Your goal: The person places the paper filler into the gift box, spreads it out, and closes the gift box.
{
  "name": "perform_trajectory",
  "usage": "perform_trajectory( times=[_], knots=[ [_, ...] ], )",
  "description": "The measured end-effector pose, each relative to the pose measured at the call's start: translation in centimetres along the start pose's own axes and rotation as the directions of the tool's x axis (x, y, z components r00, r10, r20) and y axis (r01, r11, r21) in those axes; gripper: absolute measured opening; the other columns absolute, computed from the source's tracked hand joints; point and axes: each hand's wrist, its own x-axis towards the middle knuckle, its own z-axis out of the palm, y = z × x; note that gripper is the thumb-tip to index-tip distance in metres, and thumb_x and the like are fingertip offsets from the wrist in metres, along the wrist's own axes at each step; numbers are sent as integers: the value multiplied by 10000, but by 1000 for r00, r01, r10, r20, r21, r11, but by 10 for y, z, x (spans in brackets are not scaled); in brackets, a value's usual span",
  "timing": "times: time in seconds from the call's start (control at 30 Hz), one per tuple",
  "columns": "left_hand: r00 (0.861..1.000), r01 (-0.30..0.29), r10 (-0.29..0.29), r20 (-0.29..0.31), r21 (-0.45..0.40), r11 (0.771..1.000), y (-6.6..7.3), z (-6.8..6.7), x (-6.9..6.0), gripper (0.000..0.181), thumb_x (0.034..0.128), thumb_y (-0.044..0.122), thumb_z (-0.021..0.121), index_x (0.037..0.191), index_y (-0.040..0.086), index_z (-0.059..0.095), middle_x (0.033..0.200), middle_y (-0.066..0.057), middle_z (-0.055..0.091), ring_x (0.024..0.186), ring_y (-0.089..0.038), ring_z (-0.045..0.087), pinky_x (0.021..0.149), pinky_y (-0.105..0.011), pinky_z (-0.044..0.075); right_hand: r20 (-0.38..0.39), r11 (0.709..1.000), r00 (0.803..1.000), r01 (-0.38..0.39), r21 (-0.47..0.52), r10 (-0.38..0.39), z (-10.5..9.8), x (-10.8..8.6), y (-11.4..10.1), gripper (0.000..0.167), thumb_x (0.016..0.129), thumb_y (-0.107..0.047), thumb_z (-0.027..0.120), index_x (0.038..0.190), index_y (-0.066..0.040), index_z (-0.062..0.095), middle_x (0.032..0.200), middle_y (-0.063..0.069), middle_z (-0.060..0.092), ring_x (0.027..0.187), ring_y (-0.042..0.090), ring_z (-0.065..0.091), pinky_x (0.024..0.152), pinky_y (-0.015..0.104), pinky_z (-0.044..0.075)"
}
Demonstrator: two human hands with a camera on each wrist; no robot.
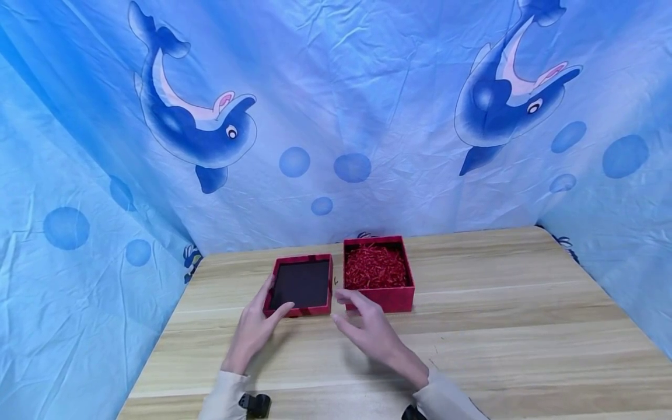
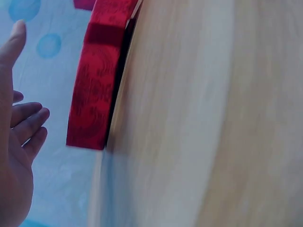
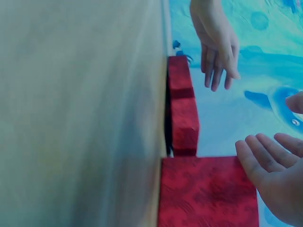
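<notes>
On a wooden table point(image 1: 525, 303), a shallow red tray point(image 1: 301, 284) with a black inside and darker bands sits left of a taller red box point(image 1: 380, 300) filled with red shreds point(image 1: 375, 268). The left hand point(image 1: 252, 329), fingers spread, holds nothing by the tray's near left corner. The right hand point(image 1: 373, 332), loosely bent and empty, partly hides the box's near left corner; contact is hard to tell. The right wrist view cuts off the box.
</notes>
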Motion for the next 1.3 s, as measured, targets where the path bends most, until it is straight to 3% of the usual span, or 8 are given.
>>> perform_trajectory(
  times=[0.17, 0.23, 0.33, 0.73, 0.87, 1.07, 1.3],
  knots=[
    [997, 70, -71, 27, 27, 997, -10, -7, -4, 958, 923, 537, 746, 1647, 114, 283, 1621, -170, 382, 1270, -452, 552, 1090, -609, 404, 29, 995, 996, -83, -55, 85, 14, 0, 6, 529, 980, -142, 731, 1445, 30, 544, 1404, 185, 604, 1276, 334, 593, 982, 477, 538],
    [994, 97, -98, 43, 42, 994, -13, -8, -5, 996, 912, 573, 738, 1651, 104, 263, 1630, -178, 359, 1446, -438, 383, 1123, -625, 356, 37, 990, 993, -113, -79, 116, 19, 1, 9, 566, 986, -172, 727, 1469, 35, 519, 1439, 191, 580, 1287, 360, 586, 997, 484, 527],
    [989, 130, -134, 70, 57, 990, -19, -9, -5, 1043, 903, 600, 732, 1653, 76, 231, 1645, -188, 317, 1472, -440, 330, 1146, -619, 321, 45, 982, 987, -151, -113, 157, 25, 3, 12, 621, 991, -213, 719, 1508, 32, 477, 1485, 208, 538, 1291, 387, 582, 1030, 490, 502],
    [973, 189, -197, 122, 72, 979, -38, -6, -1, 1099, 898, 582, 744, 1636, -6, 181, 1587, -189, 374, 1482, -342, 329, 1176, -548, 298, 31, 944, 960, -267, -191, 278, 58, 15, 32, 802, 973, -183, 722, 1577, 104, 278, 1624, 272, 305, 1492, 372, 316, 1166, 503, 327],
    [974, 185, -194, 115, 87, 979, -42, -5, 0, 1070, 895, 557, 758, 1621, -24, 227, 1573, -188, 396, 1476, -343, 335, 1169, -541, 316, -4, 943, 959, -280, -178, 284, 67, 18, 37, 816, 976, -173, 726, 1563, 141, 254, 1631, 303, 253, 1502, 390, 276, 1176, 505, 302],
    [981, 166, -176, 84, 119, 979, -46, -3, 1, 987, 893, 546, 763, 1598, 5, 335, 1560, -200, 417, 1424, -408, 410, 1110, -578, 392, -47, 939, 954, -300, -168, 296, 73, 23, 42, 779, 986, -172, 722, 1542, 161, 289, 1609, 318, 292, 1486, 396, 311, 1170, 505, 322],
    [993, 106, -110, 32, 100, 989, -47, -1, 0, 805, 914, 442, 789, 1535, 32, 483, 1452, -237, 546, 1313, -426, 545, 1035, -576, 466, -84, 945, 958, -284, -161, 274, 76, 24, 47, 730, 979, -151, 729, 1509, 176, 350, 1542, 349, 388, 1437, 421, 394, 1137, 523, 373]
  ],
)
